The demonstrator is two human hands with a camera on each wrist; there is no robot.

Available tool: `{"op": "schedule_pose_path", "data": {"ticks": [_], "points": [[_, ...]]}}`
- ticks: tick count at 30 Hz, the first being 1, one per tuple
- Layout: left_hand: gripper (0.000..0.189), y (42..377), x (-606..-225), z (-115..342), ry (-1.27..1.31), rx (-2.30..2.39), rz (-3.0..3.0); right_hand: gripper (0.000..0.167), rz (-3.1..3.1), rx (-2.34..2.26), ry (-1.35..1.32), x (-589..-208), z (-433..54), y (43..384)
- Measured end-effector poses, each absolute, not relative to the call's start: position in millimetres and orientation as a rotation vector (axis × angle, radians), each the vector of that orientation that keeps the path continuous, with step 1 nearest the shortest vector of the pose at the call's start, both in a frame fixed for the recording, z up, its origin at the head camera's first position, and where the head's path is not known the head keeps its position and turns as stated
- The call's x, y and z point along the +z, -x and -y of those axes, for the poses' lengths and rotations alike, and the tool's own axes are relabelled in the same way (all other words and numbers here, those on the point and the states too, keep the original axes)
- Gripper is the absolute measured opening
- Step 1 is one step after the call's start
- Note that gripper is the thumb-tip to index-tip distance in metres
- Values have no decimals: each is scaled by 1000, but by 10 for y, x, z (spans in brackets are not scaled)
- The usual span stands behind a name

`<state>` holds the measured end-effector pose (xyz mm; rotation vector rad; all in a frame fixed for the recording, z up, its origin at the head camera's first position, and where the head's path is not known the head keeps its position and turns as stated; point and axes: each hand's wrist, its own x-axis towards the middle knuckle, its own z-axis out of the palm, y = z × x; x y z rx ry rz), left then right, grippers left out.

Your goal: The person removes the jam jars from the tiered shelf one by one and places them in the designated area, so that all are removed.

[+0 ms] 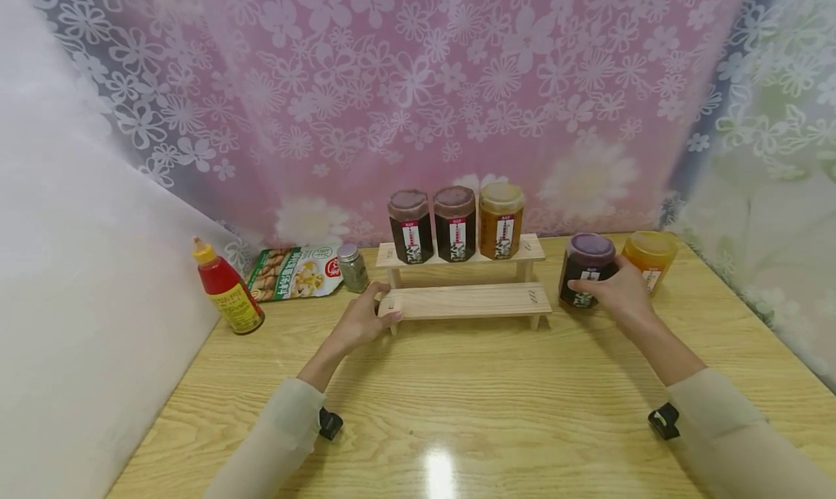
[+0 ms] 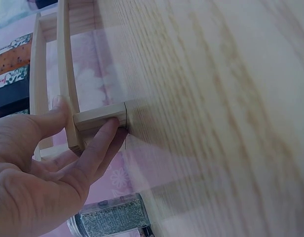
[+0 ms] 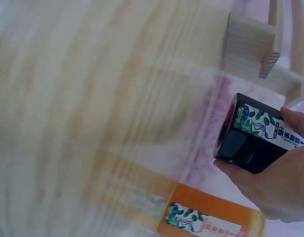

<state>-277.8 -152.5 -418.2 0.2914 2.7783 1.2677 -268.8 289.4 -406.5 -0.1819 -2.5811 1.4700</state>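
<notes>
My left hand [image 1: 361, 319] grips the left end of a two-step wooden rack [image 1: 464, 302], thumb on the lower step and fingers round its leg [image 2: 103, 116]. To the right of the rack, my right hand [image 1: 623, 296] holds a dark hexagonal jar [image 3: 250, 133] with a purple lid, thumb on one side and fingers on the other. The base of this jar shows in the right wrist view. Just beside it stands an amber jar [image 1: 653, 251] with a yellow lid. The upper step bears two dark jars [image 1: 409, 231] and another amber jar [image 1: 501, 223].
A small spice jar [image 1: 353, 269] stands left of the rack, close to my left hand. Farther left are a green food packet [image 1: 294, 273] and a red sauce bottle [image 1: 228, 289]. A flowered curtain [image 1: 418, 107] hangs behind the wooden table [image 1: 444, 397].
</notes>
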Motion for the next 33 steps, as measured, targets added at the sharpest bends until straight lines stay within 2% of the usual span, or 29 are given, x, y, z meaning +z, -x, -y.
{"op": "schedule_pose_path", "data": {"ticks": [18,33], "points": [[60,2750,-4149,1518,-287,1275,-2770,94,2647,1464,260,-4151,-2972,2847],[59,2768,-4172,1532,-290,1272,-2775,97,2590,1502,203,-4194,-3009,2968]]}}
